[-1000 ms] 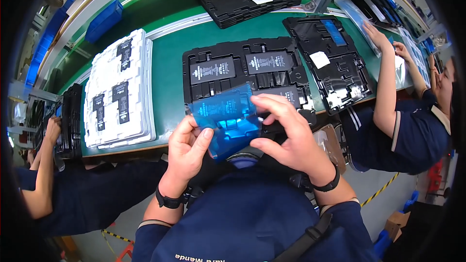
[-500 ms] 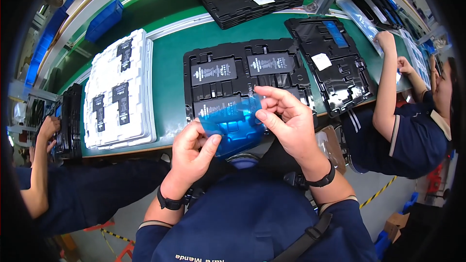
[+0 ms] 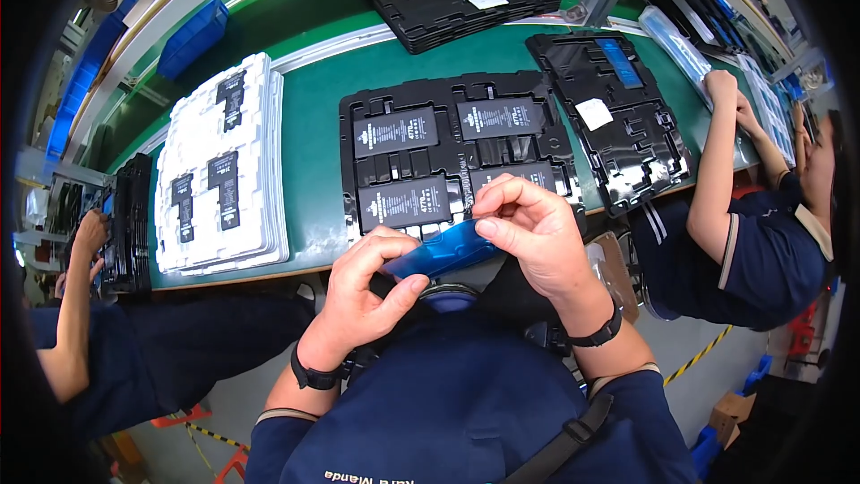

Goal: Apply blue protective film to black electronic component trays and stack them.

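A glossy translucent blue plastic film point(image 3: 441, 253) is stretched between my two hands, tilted so that it shows as a narrow band. My left hand point(image 3: 365, 291) is closed on its left end, thumb against the curled fingers. My right hand point(image 3: 537, 235) pinches the right end between thumb and fingers. Just beyond the film lies a black moulded tray point(image 3: 348, 110) with several flat black battery packs in its pockets. One battery pack point(image 3: 394, 132) is at the far left and another battery pack point(image 3: 500, 118) at the far right. My right hand partly hides a nearer one.
At left stands a stack of white trays point(image 3: 193, 157) with black batteries. Another black tray point(image 3: 627, 148) lies at right, and stacked black trays point(image 3: 430, 13) sit at the back. Co-workers work on both sides; one person's hand point(image 3: 721, 90) is at the right, another hand point(image 3: 90, 233) at the left.
My hands have tipped the blue film from facing me to nearly edge-on, uncovering the near-left battery pack. The right co-worker's hands have come together.
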